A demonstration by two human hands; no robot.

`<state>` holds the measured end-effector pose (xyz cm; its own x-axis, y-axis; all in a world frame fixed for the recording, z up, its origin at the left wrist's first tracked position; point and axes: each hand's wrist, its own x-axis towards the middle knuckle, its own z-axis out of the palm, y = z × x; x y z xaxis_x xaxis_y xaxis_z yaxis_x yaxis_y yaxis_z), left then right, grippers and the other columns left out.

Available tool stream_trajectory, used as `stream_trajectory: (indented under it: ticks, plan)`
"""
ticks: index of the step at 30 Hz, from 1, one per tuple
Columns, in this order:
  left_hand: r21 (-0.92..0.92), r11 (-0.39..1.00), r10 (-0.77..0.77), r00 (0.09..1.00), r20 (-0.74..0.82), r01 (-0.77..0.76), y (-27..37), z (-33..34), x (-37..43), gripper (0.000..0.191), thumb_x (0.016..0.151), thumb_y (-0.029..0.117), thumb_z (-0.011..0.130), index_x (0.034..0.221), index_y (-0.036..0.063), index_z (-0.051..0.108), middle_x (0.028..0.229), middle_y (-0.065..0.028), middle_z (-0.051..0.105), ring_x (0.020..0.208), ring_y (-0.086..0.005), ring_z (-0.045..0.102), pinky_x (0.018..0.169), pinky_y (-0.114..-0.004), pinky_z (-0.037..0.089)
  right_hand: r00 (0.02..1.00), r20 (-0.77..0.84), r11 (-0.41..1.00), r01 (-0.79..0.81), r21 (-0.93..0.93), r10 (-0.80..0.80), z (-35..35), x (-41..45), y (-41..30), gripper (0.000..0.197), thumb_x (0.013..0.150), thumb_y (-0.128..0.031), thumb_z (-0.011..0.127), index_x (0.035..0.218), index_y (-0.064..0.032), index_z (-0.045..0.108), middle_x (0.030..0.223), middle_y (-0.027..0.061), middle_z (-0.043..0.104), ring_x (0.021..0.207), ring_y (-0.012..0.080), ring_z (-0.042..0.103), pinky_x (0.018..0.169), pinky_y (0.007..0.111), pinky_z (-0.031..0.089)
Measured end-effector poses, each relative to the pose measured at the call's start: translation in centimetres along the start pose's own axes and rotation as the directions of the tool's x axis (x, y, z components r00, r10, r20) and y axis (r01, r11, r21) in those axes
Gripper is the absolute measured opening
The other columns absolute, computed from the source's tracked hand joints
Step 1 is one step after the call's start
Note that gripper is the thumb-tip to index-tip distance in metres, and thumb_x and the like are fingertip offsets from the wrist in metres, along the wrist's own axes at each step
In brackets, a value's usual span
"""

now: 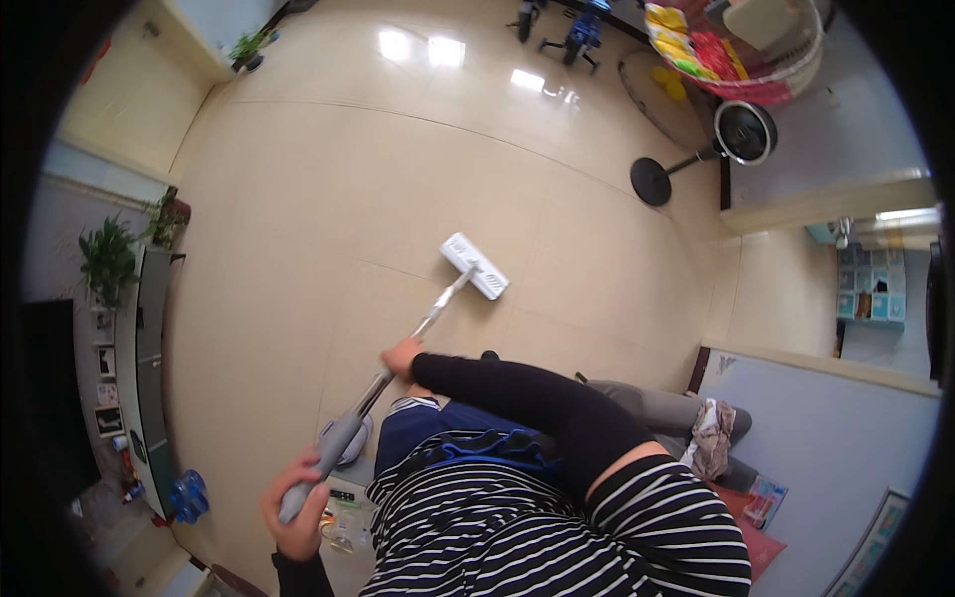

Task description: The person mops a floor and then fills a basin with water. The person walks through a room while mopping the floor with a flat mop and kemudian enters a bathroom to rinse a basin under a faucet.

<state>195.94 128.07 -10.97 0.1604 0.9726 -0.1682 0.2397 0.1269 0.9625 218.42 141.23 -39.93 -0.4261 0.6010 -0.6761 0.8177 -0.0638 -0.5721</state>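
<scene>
A long-handled mop or floor sweeper runs diagonally in front of me, its metal pole (442,303) leading up to a flat white head (475,266) that rests on the tiled floor (418,186). My left hand (297,504) is wrapped around the grey grip (339,446) at the near end. Further along, my right hand (403,360) closes on the metal pole; a black sleeve covers that forearm. Whether the head is a mop pad or a sweeper, I cannot tell.
A pedestal fan (744,134) stands at the right beside a hanging basket chair (802,74). Children's bikes (580,33) are at the back. Left lie a TV cabinet (153,358) and a blue water bottle (189,495). A grey sofa (642,403) sits at my right; a low table (351,515) is near my left.
</scene>
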Motion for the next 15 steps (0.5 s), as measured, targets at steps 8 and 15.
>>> stream_trajectory:
  ticks: [8, 15]
  plan:
    - [-0.085, 0.989, 0.149, 0.748, 0.646, -0.123, -0.6, 28.0, 9.6, 0.017, 0.083, -0.001, 0.070, 0.100, -0.0007, 0.068, 0.117, -0.0206, 0.070, 0.121, -0.0356, 0.064, 0.106, -0.044, 0.047, 0.717, -0.258, 0.489, -0.132, 0.862, 0.648, 2.4, -19.0, 34.8, 0.031, 0.092, -0.026, 0.060, 0.117, -0.0076, 0.060, 0.098, 0.0195, 0.070, 0.083, 0.0366, 0.067, 0.078, 0.060, 0.051]
    - [-0.229, 0.954, 0.301, 0.609, 0.734, -0.196, -2.9, 49.4, 5.4, 0.018, 0.083, 0.004, 0.070, 0.101, 0.0023, 0.067, 0.113, -0.0175, 0.071, 0.116, -0.0363, 0.065, 0.100, -0.042, 0.051, 0.519, -0.041, -0.152, 0.324, 0.934, 0.854, 11.4, -32.5, 53.5, 0.038, 0.093, -0.024, 0.058, 0.126, -0.0056, 0.049, 0.098, 0.0190, 0.067, 0.076, 0.0332, 0.064, 0.070, 0.052, 0.052]
